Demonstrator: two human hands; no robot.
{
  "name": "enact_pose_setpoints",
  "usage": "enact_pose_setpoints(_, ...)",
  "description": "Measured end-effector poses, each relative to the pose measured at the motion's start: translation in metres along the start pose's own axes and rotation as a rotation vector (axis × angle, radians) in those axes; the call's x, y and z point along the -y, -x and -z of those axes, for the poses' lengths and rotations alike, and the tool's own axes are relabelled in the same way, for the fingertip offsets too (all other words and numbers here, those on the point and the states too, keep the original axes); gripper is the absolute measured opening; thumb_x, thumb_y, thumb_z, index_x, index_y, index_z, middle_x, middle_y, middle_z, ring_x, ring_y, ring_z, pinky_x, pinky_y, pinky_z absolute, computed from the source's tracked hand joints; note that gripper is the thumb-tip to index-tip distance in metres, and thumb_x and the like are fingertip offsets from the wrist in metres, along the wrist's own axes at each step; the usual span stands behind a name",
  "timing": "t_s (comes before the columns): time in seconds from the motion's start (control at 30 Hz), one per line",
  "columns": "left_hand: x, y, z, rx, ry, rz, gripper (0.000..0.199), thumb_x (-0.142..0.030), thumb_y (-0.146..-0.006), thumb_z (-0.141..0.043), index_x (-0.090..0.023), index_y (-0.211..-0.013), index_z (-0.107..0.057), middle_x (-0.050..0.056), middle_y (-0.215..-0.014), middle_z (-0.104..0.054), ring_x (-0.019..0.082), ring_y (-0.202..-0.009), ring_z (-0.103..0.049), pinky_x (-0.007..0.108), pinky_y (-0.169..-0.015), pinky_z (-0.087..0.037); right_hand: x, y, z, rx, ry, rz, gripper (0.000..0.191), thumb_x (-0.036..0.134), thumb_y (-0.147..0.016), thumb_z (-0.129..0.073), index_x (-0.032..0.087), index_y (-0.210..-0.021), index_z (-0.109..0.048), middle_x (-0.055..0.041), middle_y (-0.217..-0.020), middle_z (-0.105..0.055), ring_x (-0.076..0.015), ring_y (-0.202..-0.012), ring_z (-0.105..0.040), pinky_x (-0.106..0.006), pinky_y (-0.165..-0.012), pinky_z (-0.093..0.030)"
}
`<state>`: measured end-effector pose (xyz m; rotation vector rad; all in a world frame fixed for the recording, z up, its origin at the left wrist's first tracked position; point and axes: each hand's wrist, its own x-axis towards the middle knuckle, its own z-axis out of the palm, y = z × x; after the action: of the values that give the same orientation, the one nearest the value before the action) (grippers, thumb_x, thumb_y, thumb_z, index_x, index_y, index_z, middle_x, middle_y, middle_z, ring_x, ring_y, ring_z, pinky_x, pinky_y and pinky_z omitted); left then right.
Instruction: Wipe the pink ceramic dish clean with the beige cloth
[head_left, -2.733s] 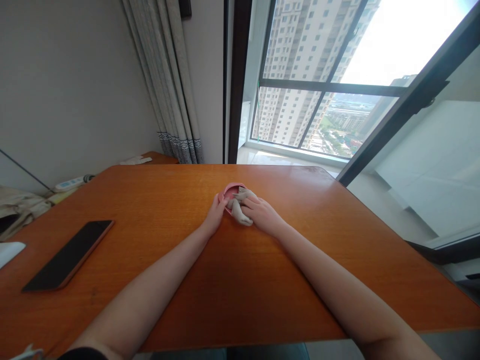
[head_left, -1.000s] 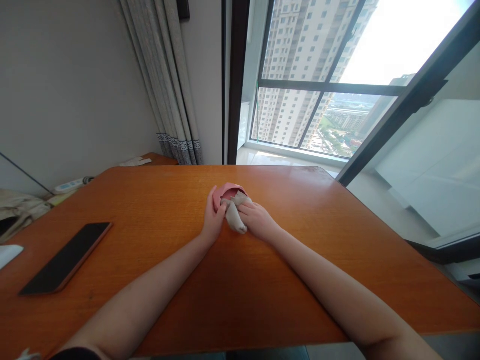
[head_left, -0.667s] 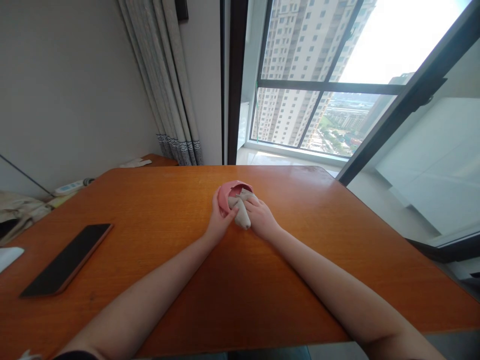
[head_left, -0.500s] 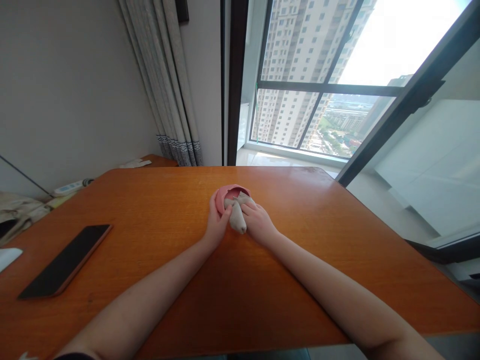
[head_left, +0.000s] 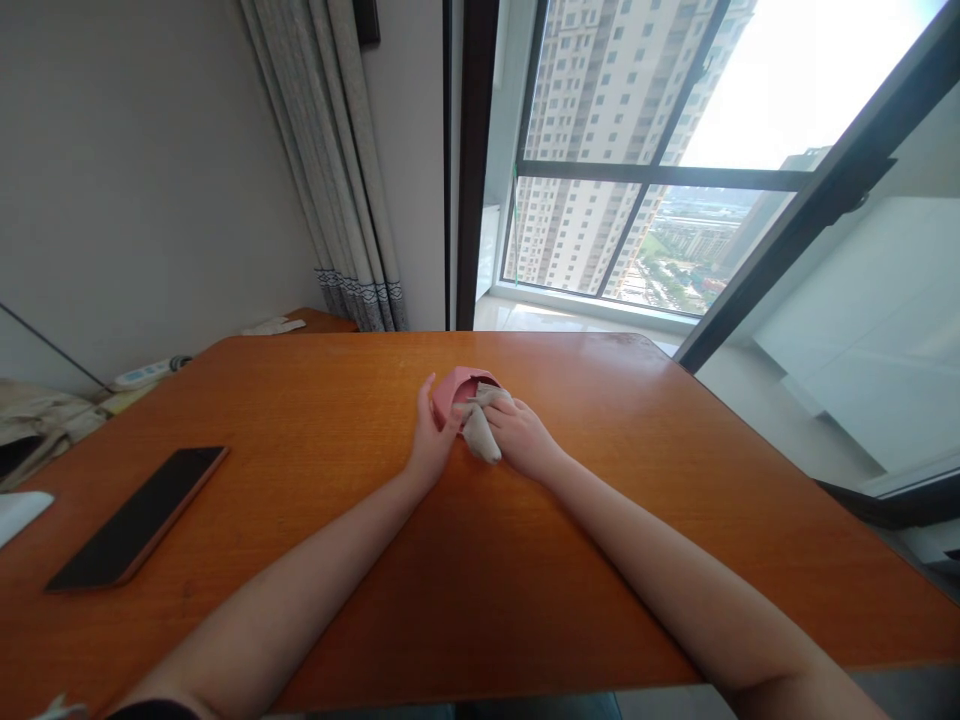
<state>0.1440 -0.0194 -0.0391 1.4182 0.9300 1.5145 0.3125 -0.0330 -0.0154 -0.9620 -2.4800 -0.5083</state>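
Note:
A pink bowl-like container [head_left: 448, 389] is tilted on its side above the middle of the table, its opening turned toward the right. My left hand [head_left: 431, 437] grips its left side, thumb at the near rim and fingers behind. In my right hand [head_left: 523, 434] is a bunched grey-white cloth [head_left: 481, 436], pressed at the container's opening. One end of the cloth hangs down between my hands. The fingertips of my right hand are partly hidden by the cloth.
A wooden table [head_left: 360, 400] spreads beneath my arms. On its left lies a dark phone-like slab [head_left: 139, 520], near a white item [head_left: 22, 512] at the edge. A power strip [head_left: 142, 374] and crumpled fabric [head_left: 45, 415] sit beyond the left edge.
The pink container has turned slightly in my left hand, whose fingers have loosened and lifted a little. My right hand and the cloth have shifted slightly to the right.

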Motion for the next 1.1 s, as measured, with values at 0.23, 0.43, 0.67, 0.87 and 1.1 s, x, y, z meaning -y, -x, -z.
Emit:
enact_pose_setpoints(0.23, -0.004, 0.001, 0.000, -0.058, -0.113, -0.093, 0.068, -0.037, -0.077, -0.063, -0.023, -0.136, -0.033, 0.008, -0.146, -0.032, 0.023, -0.136, -0.029, 0.036, -0.114, -0.020, -0.003, -0.001, 0.000, -0.010, -0.089, 0.042, 0.021, 0.022, -0.093, -0.043, 0.019, -0.094, -0.064, -0.0062, -0.092, -0.061, -0.0179, -0.096, -0.049, -0.031, -0.083, -0.043)
enact_pose_setpoints(0.43, -0.003, 0.000, -0.004, 0.040, 0.061, 0.003, 0.089, -0.040, -0.072, -0.068, -0.022, -0.142, -0.016, 0.014, -0.137, -0.043, 0.027, -0.126, -0.044, 0.042, -0.106, -0.034, -0.007, 0.001, -0.004, 0.003, -0.029, -0.016, 0.020, 0.021, -0.093, -0.044, 0.019, -0.097, -0.064, -0.0067, -0.091, -0.061, -0.0189, -0.095, -0.050, -0.032, -0.081, -0.043)
enact_pose_setpoints(0.67, -0.005, 0.000, -0.006, -0.026, -0.031, 0.006, 0.068, -0.038, -0.078, -0.061, -0.020, -0.135, -0.030, 0.013, -0.144, -0.032, 0.024, -0.134, -0.032, 0.038, -0.112, -0.023, 0.001, 0.000, -0.008, -0.022, -0.052, -0.079, 0.022, 0.021, -0.093, -0.043, 0.018, -0.091, -0.065, -0.0071, -0.089, -0.062, -0.0191, -0.092, -0.050, -0.031, -0.080, -0.043)
enact_pose_setpoints(0.87, -0.001, -0.008, 0.007, 0.010, -0.079, -0.044, 0.065, -0.036, -0.077, -0.061, -0.020, -0.134, -0.034, 0.010, -0.145, -0.033, 0.024, -0.135, -0.031, 0.037, -0.112, -0.023, -0.007, -0.001, 0.010, 0.027, -0.014, 0.061, 0.020, 0.024, -0.094, -0.043, 0.019, -0.098, -0.063, -0.0067, -0.093, -0.062, -0.0188, -0.096, -0.049, -0.033, -0.082, -0.040)
enact_pose_setpoints(1.1, 0.004, 0.003, -0.009, 0.021, 0.066, 0.092, 0.081, -0.041, -0.077, -0.062, -0.024, -0.141, -0.016, 0.011, -0.147, -0.029, 0.023, -0.134, -0.033, 0.036, -0.110, -0.028, 0.003, 0.003, -0.010, -0.136, 0.007, -0.061, 0.025, 0.019, -0.093, -0.043, 0.018, -0.078, -0.064, -0.0053, -0.076, -0.060, -0.0178, -0.080, -0.049, -0.032, -0.072, -0.039)
